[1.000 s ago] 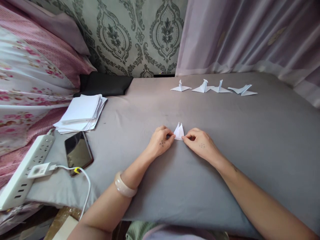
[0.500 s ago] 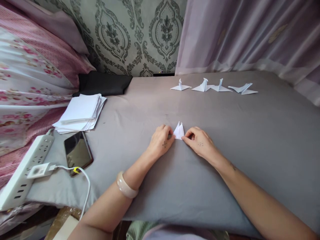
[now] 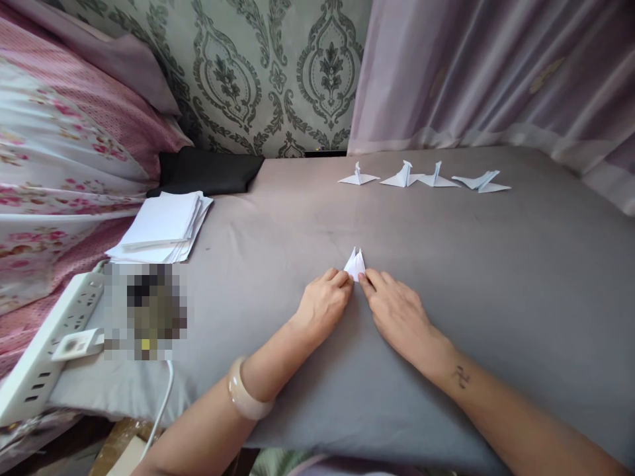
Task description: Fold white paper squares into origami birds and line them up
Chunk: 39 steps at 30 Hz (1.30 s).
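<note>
A small piece of folded white paper [image 3: 355, 262] lies on the grey cloth, its two narrow points facing away from me. My left hand [image 3: 325, 301] is closed, with its fingertips on the paper's lower left corner. On the lower right corner press the thumb and fingers of my right hand [image 3: 395, 309], also closed. The fingertips hide the paper's bottom corners. Farther back stands a row of several folded paper cranes, among them one at the left end [image 3: 358, 176] and one at the right end [image 3: 480, 182].
A stack of white paper sheets [image 3: 161, 221] rests at the left, in front of a folded black cloth [image 3: 206, 170]. Nearer me are a white power strip [image 3: 47, 357], a plugged-in charger [image 3: 79, 344] and a pixelated patch. A white cable [image 3: 166, 393] hangs over the edge.
Both hands have turned flatter and closed in on the paper's lower corners, fingertips now nearer each other. The paper stays in nearly the same place.
</note>
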Motion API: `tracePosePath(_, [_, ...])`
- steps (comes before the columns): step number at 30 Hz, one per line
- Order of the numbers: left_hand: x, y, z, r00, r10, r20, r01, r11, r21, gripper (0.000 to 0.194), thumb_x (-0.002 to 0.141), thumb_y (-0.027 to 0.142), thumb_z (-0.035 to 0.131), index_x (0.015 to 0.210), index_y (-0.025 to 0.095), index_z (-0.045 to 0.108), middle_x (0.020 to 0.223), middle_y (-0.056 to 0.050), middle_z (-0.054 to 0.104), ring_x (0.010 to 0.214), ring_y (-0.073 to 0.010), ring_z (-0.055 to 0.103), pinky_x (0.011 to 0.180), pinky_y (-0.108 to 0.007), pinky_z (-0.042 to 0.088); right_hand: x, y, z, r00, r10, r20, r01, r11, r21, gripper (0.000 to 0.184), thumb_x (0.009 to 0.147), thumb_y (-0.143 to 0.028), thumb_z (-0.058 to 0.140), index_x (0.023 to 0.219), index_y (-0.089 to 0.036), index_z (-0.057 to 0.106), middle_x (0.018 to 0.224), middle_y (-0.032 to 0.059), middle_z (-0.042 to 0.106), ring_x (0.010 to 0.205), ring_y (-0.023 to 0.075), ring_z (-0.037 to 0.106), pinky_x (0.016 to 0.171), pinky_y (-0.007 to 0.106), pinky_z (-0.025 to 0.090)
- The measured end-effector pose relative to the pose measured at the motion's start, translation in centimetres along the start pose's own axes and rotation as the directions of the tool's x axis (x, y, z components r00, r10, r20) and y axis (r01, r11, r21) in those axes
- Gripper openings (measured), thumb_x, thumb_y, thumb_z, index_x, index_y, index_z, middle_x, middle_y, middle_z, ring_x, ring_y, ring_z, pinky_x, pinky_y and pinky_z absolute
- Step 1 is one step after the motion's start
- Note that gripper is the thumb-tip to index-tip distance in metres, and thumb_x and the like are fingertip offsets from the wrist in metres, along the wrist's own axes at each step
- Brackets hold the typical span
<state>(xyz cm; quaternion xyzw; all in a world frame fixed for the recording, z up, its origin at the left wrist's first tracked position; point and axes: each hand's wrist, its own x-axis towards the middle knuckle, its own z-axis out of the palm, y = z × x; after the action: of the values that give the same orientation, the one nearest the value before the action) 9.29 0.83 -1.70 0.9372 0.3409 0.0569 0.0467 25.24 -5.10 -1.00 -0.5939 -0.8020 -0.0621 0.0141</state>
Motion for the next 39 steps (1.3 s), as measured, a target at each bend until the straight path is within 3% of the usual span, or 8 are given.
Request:
tracePosePath(5, [-0.4, 0.2, 0.1, 0.999, -0.031, -0.027, 0.029, 0.997, -0.066, 0.022, 0.088, 0.008, 0.043, 0.094, 0.015, 0.063, 0.096, -0.009, 0.067, 0.086, -0.0223, 0.059, 0.069, -0.033, 0.053, -0.6, 0.3, -0.3, 1.000, 0.017, 0.004, -0.017, 0.999, 0.031, 0.038, 0.085, -0.001, 0.038, 0.109, -0.017, 0.062, 0.098, 0.0123, 0.064, 0.085, 0.0246, 0.057, 0.065, 0.037, 0.039])
tracePosePath(9, [0.0, -0.4, 0.3, 0.966, -0.169, -0.193, 0.087, 0.923, -0.374, 0.016, 0.081, 0.010, 0.049, 0.084, 0.017, 0.063, 0.097, -0.008, 0.068, 0.090, -0.0210, 0.062, 0.078, -0.033, 0.053, 0.2, 1.4, 0.2, 0.989, 0.146, -0.037, -0.131, 0.954, 0.270, 0.029, 0.084, -0.007, 0.043, 0.097, -0.021, 0.065, 0.102, 0.0076, 0.067, 0.085, 0.0197, 0.061, 0.065, 0.032, 0.041])
tracePosePath(14, [0.9, -1.2, -0.1, 0.872, -0.480, -0.098, 0.285, 0.659, -0.696, 0.020, 0.076, 0.012, 0.053, 0.094, 0.016, 0.061, 0.080, -0.002, 0.064, 0.070, -0.0134, 0.061, 0.068, -0.027, 0.052, 1.7, 2.9, 1.2, 0.890, 0.456, 0.004, -0.366, 0.710, 0.601, 0.018, 0.077, -0.017, 0.050, 0.086, -0.023, 0.064, 0.079, 0.0012, 0.069, 0.070, 0.0172, 0.062, 0.066, 0.029, 0.044])
tracePosePath(18, [0.9, -1.4, -0.4, 0.891, -0.448, -0.075, 0.246, 0.615, -0.749, 0.021, 0.080, 0.014, 0.052, 0.098, 0.016, 0.064, 0.086, -0.003, 0.063, 0.071, -0.0118, 0.059, 0.069, -0.026, 0.050, 2.1, 3.1, 1.2, 0.872, 0.485, 0.068, -0.368, 0.556, 0.746, 0.019, 0.080, -0.022, 0.049, 0.090, -0.023, 0.066, 0.077, 0.0000, 0.070, 0.067, 0.0152, 0.062, 0.066, 0.028, 0.044])
tracePosePath(23, [0.6, -1.8, -0.2, 0.930, -0.359, -0.072, 0.173, 0.605, -0.777, 0.010, 0.083, 0.020, 0.060, 0.091, 0.017, 0.064, 0.085, -0.003, 0.062, 0.076, -0.0129, 0.058, 0.071, -0.026, 0.048, 2.0, 2.7, 0.7, 0.925, 0.379, 0.035, -0.273, 0.598, 0.753, 0.012, 0.082, -0.034, 0.057, 0.080, -0.022, 0.061, 0.079, -0.0008, 0.063, 0.065, 0.0127, 0.057, 0.065, 0.027, 0.043])
tracePosePath(27, [0.4, -1.9, 0.2, 0.944, -0.324, -0.053, 0.166, 0.611, -0.774, 0.015, 0.079, 0.019, 0.066, 0.092, 0.017, 0.059, 0.087, -0.003, 0.061, 0.077, -0.0133, 0.056, 0.071, -0.026, 0.048, 1.7, 2.7, 0.6, 0.968, 0.252, 0.017, -0.194, 0.696, 0.691, 0.010, 0.081, -0.029, 0.061, 0.075, -0.022, 0.057, 0.082, -0.0016, 0.057, 0.065, 0.0109, 0.053, 0.064, 0.026, 0.040])
tracePosePath(33, [0.5, -1.7, 0.7, 0.935, -0.316, -0.160, 0.104, 0.677, -0.729, 0.026, 0.077, 0.012, 0.063, 0.100, 0.019, 0.052, 0.093, -0.003, 0.059, 0.081, -0.0141, 0.056, 0.075, -0.028, 0.049, 2.0, 2.6, 1.3, 0.940, 0.287, -0.186, -0.074, 0.700, 0.710, 0.005, 0.086, -0.025, 0.056, 0.084, -0.022, 0.059, 0.088, 0.0015, 0.061, 0.074, 0.0134, 0.057, 0.068, 0.026, 0.042])
tracePosePath(39, [1.0, -2.2, 1.1, 0.929, -0.326, -0.175, 0.134, 0.737, -0.663, 0.030, 0.077, 0.014, 0.066, 0.101, 0.020, 0.050, 0.098, -0.005, 0.058, 0.083, -0.0163, 0.054, 0.077, -0.032, 0.048, 2.8, 3.0, 3.0, 0.914, 0.405, -0.003, -0.282, 0.643, 0.712, 0.025, 0.078, -0.032, 0.065, 0.099, -0.024, 0.053, 0.077, -0.0014, 0.062, 0.064, 0.0158, 0.057, 0.062, 0.029, 0.043])
